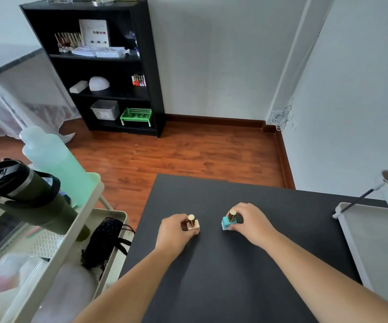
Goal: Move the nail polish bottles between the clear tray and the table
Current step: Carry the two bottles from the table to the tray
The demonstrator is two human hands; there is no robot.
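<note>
Two nail polish bottles stand upright on the black table point(211, 276). A pale pink square bottle point(194, 224) with a gold cap is held by my left hand point(176, 231), whose fingers wrap its left side. My right hand point(250, 221) grips a turquoise square bottle point(226, 223) with a gold cap, fingers around its cap and right side. The two bottles are a short gap apart near the table's middle. No clear tray shows in this view.
A beige cart point(76, 234) at the left carries a dark flask point(25, 201), a green bottle point(55, 159) and a black mesh pouch point(104, 241). At the right stands a white tray-like surface point(374, 248). A black shelf unit point(109, 66) stands against the far wall.
</note>
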